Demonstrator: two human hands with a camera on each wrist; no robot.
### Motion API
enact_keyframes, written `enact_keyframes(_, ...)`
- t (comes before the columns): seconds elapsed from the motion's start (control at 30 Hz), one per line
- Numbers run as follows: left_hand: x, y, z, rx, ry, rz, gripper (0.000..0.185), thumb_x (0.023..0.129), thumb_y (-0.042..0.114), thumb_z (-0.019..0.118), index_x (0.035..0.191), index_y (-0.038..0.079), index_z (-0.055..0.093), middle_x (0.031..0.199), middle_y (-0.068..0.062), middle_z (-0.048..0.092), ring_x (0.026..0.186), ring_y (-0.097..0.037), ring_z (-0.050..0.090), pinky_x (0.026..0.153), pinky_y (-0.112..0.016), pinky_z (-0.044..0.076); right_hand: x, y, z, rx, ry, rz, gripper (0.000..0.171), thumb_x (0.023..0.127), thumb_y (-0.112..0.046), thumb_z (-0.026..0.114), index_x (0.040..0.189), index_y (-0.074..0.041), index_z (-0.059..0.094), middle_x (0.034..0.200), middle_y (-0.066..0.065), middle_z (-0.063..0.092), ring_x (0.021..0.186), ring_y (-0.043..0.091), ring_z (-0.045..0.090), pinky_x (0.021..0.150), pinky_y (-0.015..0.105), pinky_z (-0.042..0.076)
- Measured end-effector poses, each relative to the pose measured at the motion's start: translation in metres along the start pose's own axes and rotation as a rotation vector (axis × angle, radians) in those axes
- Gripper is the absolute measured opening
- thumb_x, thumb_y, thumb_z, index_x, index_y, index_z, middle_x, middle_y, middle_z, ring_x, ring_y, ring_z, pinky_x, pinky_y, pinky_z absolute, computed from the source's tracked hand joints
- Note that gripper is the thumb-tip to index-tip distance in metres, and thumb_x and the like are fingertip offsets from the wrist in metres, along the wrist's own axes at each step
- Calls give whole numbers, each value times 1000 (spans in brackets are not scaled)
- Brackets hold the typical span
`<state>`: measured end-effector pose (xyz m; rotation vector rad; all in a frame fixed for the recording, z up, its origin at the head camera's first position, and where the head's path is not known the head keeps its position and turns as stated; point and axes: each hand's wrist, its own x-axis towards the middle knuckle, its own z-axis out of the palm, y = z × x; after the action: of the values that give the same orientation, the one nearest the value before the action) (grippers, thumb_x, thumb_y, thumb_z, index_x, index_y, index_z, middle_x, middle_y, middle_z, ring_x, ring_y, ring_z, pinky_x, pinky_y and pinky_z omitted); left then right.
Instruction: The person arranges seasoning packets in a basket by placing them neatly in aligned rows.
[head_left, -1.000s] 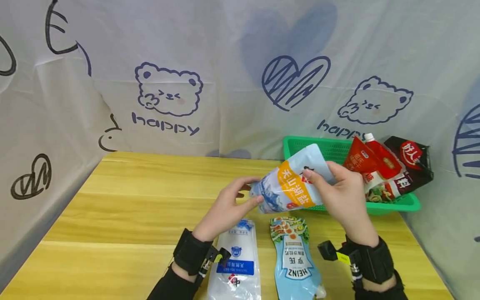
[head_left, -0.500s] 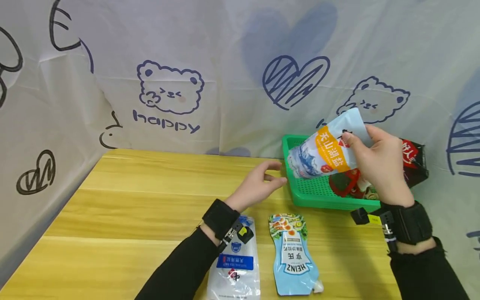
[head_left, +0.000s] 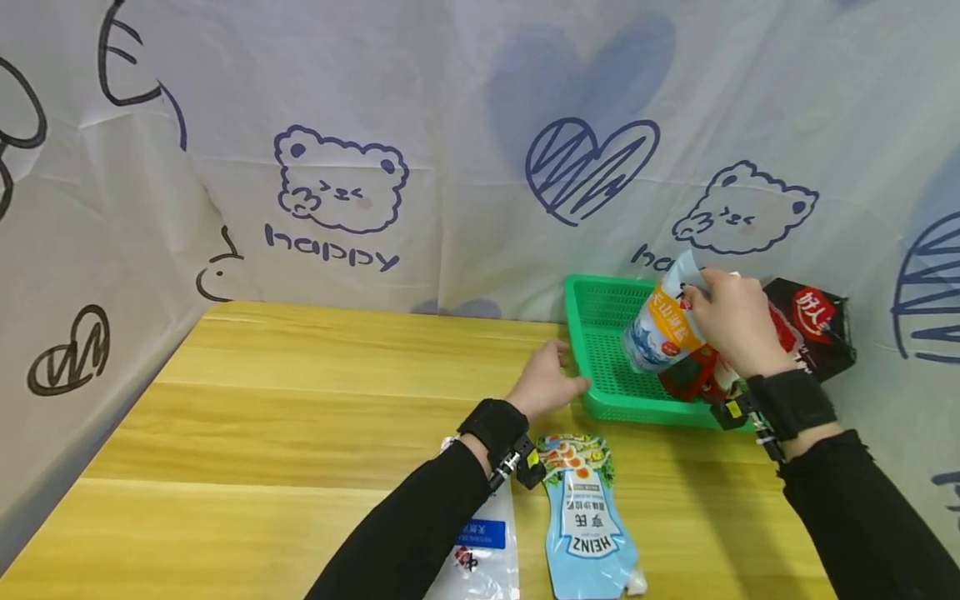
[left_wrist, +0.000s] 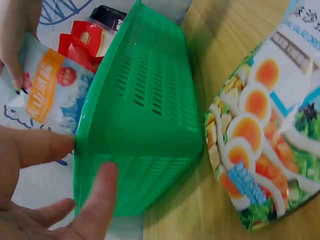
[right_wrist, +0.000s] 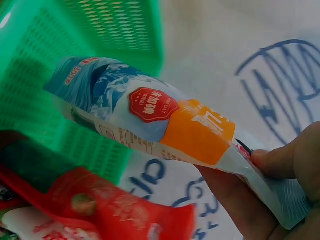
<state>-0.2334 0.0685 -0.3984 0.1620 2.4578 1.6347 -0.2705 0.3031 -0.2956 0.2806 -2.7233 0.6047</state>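
Below, "HEINZ" pouch (head_left: 588, 521) upside-down

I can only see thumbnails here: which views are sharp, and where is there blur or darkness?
Head view: even light, sharp; the salt pouch and green basket read clearly. Left wrist view: the left hand is close and soft, the Heinz pouch slightly blurred. Right wrist view: the red packet at the bottom is dark and out of focus.
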Motion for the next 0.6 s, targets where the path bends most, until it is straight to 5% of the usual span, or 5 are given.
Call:
enact_keyframes(0.23,1,4,8,-35,57,25,62,93,4,75,150,2,51,136,-17,61,124,-31,59,96,-36,55,4,19,19,-80,-33,-30,23,103,-8,60,108,14,65,95,31,65,74,41,62,68,56,55)
enact_keyframes(0.6,3,7,8,-23,59,-28,66,93,6,76,153,4,49,138,-15,61,125,-29,59,94,-35,55,11,39,45,-127,-87,88,26,102,-8,62,115,14,68,100,34,67,77,44,63,78,61,58)
